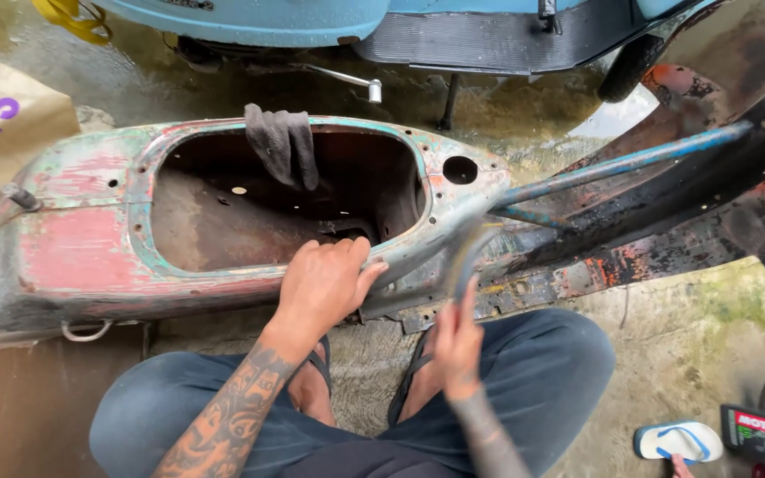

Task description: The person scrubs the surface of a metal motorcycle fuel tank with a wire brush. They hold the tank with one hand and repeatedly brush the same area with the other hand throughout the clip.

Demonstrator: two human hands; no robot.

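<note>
— That scooter body shell (90,257), what is it?

— Sheet metal, matt and rough, with pink and turquoise paint flaking to rust (bare brown inside the opening).

— And draped on its far rim?

— A grey cloth rag (283,143), limp and dull.

— The frame tube (622,164)?

— Blue painted metal, scuffed. Beneath, wet concrete floor (692,354), rough, mossy green.

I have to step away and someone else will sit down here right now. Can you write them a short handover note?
Left hand grips the rim of the old scooter body, steadying it. Right hand holds a thin, motion-blurred tool against the body's front end. A grey rag hangs over the far rim. Much paint is already gone, with bare metal near the tool; pink and green patches remain along the side. A blue scooter stands behind.
</note>
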